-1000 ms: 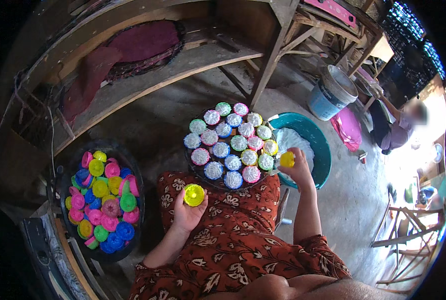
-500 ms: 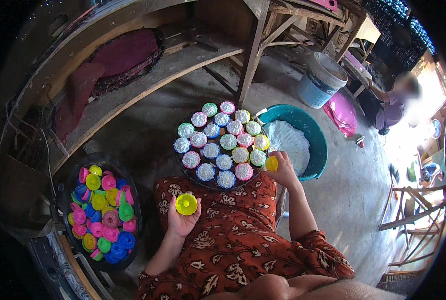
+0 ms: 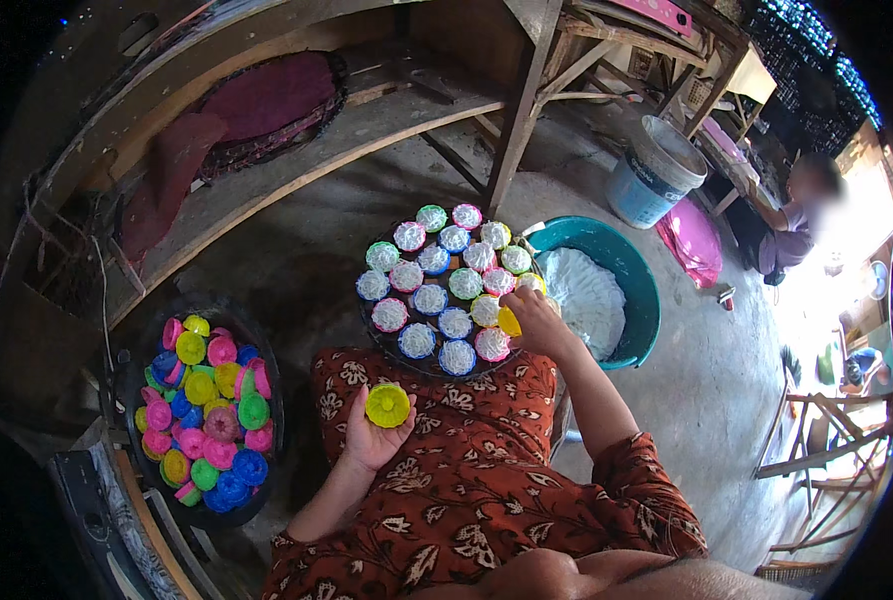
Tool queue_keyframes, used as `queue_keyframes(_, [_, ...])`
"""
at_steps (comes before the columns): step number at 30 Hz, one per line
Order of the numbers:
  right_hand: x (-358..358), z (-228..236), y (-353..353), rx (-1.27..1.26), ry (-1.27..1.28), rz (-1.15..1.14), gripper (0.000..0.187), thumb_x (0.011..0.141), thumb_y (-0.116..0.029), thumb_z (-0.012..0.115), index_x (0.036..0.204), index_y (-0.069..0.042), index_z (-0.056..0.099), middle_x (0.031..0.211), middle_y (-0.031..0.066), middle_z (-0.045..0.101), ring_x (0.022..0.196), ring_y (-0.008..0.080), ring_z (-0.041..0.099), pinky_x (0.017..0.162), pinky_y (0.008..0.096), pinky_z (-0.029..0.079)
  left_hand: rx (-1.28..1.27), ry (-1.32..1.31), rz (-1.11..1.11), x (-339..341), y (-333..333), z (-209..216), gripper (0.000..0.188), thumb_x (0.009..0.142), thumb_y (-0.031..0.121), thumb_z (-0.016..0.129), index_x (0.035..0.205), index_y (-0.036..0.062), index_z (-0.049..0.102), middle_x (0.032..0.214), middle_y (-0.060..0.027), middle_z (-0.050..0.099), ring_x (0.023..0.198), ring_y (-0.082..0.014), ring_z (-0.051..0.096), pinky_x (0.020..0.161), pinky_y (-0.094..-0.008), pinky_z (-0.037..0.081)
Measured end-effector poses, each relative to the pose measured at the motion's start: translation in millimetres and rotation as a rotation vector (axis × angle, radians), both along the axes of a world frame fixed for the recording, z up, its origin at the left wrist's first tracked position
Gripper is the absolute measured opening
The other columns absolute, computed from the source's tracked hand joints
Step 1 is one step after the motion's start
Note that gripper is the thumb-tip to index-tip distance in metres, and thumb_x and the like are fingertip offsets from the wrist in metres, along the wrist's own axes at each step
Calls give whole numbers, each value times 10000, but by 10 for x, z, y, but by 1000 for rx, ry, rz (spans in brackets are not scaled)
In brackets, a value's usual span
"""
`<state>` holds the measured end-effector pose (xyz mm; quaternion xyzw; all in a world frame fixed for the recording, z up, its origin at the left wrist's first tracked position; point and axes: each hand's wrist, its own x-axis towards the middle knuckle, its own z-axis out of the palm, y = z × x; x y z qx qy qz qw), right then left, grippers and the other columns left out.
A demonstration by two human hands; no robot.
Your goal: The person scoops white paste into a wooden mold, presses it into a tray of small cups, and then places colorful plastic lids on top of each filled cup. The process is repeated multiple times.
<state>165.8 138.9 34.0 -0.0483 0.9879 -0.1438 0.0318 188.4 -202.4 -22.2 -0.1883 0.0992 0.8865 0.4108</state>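
Note:
My left hand (image 3: 374, 437) is above my lap, its fingers and thumb around a yellow fluted mould cup (image 3: 387, 405) whose open top faces up. The cup looks empty. Over the right edge of a round dark tray (image 3: 386, 352), my right hand (image 3: 539, 322) grips a small yellow cup (image 3: 508, 321), seen partly side-on; what is inside it is hidden. On the tray stand several coloured mould cups (image 3: 456, 322) heaped with white, shredded-looking stuff. Just right of the tray, a teal basin (image 3: 649, 305) holds white powder (image 3: 584, 295).
At my left, an oval black tray (image 3: 136, 462) bears a pile of empty coloured mould cups (image 3: 206, 400). A wooden bench (image 3: 296, 185) runs behind the tray. Beyond the basin are a bucket (image 3: 656, 172) and a pink bundle (image 3: 690, 242). Another person (image 3: 788, 225) sits at the far right.
My right hand has moved left from beside the basin to over the tray's right edge, carrying the small yellow cup. My left hand still holds its yellow mould cup, shifted slightly right.

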Motion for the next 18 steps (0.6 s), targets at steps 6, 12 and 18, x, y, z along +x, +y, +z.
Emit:
queue_keyframes(6, [-73,22,-82,97,-101,26,764,528,-200,850,1169,-88,450,1128,168,470,1111,366,463,943,441,425,44,-23,-3,15,-50,-30,521,900,505,466,1195,80,532,1137,-205,582,999,-337,597,846,-439,522])
queue_keyframes(12, [-60,181,-122,-42,78,31,788,508,-249,864,1179,-90,482,1135,160,468,1100,363,468,935,439,422,31,-34,-2,6,-22,-40,525,894,503,481,1195,76,535,1139,-204,582,997,-332,600,850,-438,520])
queue_keyframes(18, [-165,64,-448,156,54,179,783,508,-452,829,1162,-157,515,1074,95,508,1096,302,472,917,471,381,48,-19,-26,12,16,-12,525,895,502,482,1194,76,541,1141,-193,585,1003,-327,598,852,-435,520])
